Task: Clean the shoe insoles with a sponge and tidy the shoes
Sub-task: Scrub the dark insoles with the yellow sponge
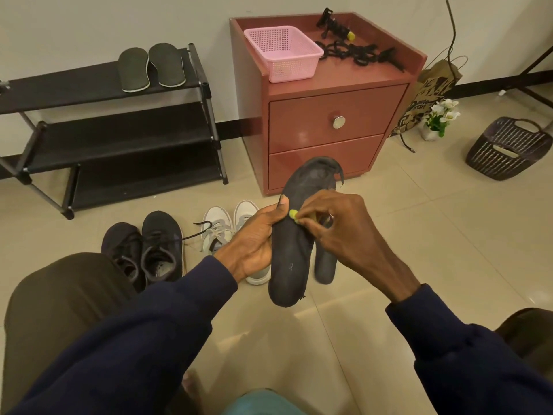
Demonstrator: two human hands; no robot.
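Note:
My left hand (257, 239) grips the left edge of a worn black insole (294, 259), held upright over the floor with its frayed toe end pointing away. My right hand (338, 226) pinches a small yellow sponge (293, 215) against the insole's middle. A second black insole (325, 266) lies on the floor behind, mostly hidden. A pair of black sneakers (149, 250) and a pair of white sneakers (227, 226) stand on the floor to the left. Two grey insoles (151, 67) rest on the top shelf of the black shoe rack (119, 139).
A red-brown nightstand (326, 115) stands against the wall with a pink basket (282, 52) and black laces (356, 52) on top. A dark woven basket (508, 148), a paper bag (431, 85) and a small flower pot (440, 118) sit at the right. My knees frame the tiled floor.

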